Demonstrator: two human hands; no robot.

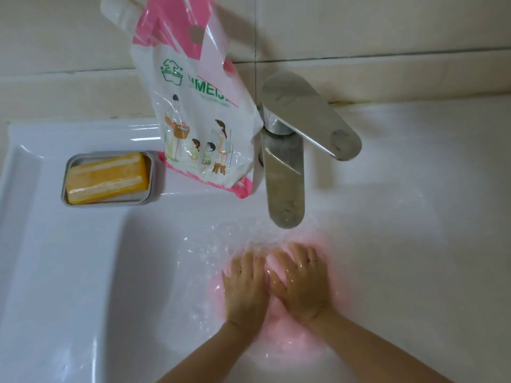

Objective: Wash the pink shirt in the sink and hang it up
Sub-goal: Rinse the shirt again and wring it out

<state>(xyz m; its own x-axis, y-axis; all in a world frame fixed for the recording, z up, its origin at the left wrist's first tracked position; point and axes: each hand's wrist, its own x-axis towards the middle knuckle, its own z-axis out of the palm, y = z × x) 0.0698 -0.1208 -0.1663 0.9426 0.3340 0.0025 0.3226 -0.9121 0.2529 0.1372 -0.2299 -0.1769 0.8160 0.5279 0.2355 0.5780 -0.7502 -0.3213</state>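
Note:
The pink shirt (pixel 279 335) lies low in the white sink (pixel 116 272), blurred and mostly hidden by my hands. My left hand (pixel 244 286) and my right hand (pixel 300 280) press down on it side by side, fingers spread flat and wet. Both hands sit just below the spout of the chrome tap (pixel 284 172). Water splashes and droplets glint around the fingertips.
A pink and white detergent pouch (pixel 199 114) leans against the tiled wall left of the tap. A metal soap dish (pixel 109 178) with an orange soap bar sits on the sink's left ledge. The tap lever (pixel 309 114) points to the right.

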